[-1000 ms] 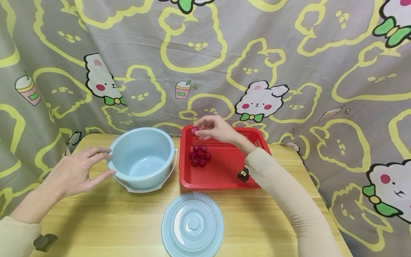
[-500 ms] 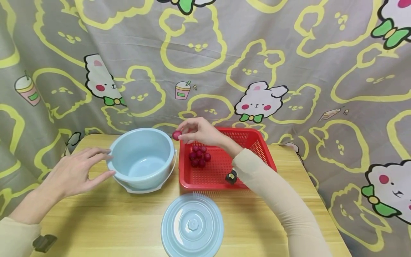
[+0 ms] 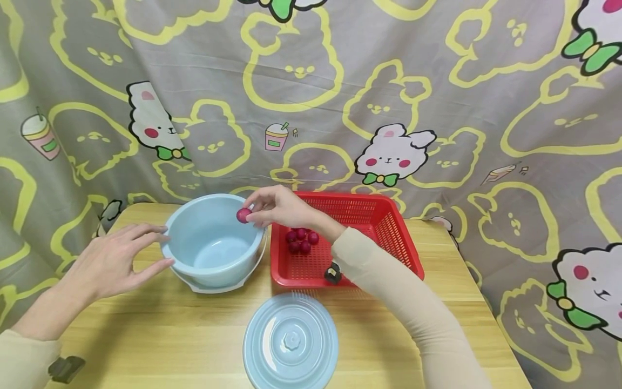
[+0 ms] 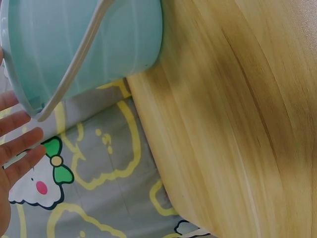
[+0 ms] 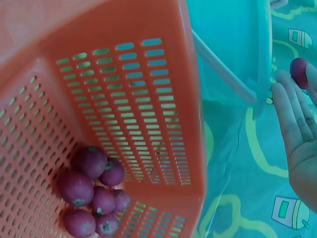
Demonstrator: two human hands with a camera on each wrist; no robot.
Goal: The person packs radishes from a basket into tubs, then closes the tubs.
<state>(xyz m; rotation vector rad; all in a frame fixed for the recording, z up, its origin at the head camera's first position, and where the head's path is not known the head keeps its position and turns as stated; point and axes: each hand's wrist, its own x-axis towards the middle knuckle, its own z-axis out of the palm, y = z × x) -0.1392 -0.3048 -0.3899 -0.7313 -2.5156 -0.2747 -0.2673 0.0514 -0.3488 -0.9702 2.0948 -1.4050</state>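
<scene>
Between the thumb and fingers of my right hand (image 3: pixel 284 208) is a small round red fruit (image 3: pixel 243 215), pinched above the right rim of the light-blue bucket (image 3: pixel 214 276). In the right wrist view the fruit (image 5: pixel 299 73) shows at the fingertips. My left hand (image 3: pixel 109 262) has its fingers extended at the bucket's left rim; the head view does not settle whether they touch it. No fruit is visible inside the bucket. Several more red fruits (image 3: pixel 305 247) lie clustered in the left part of the red slotted basket (image 3: pixel 296 282), partly behind my right hand.
A round light-blue lid (image 3: pixel 291 340) with a central knob lies on the wooden table (image 3: pixel 160 346) in front of the basket. The bucket's white handle (image 3: pixel 264 251) hangs on its right side. A patterned grey curtain (image 3: pixel 311 65) stands behind the table's far edge.
My right hand has carried the pinched fruit leftward and slightly down, from over the basket's back left corner to the bucket's right rim. The left hand stays at the bucket.
</scene>
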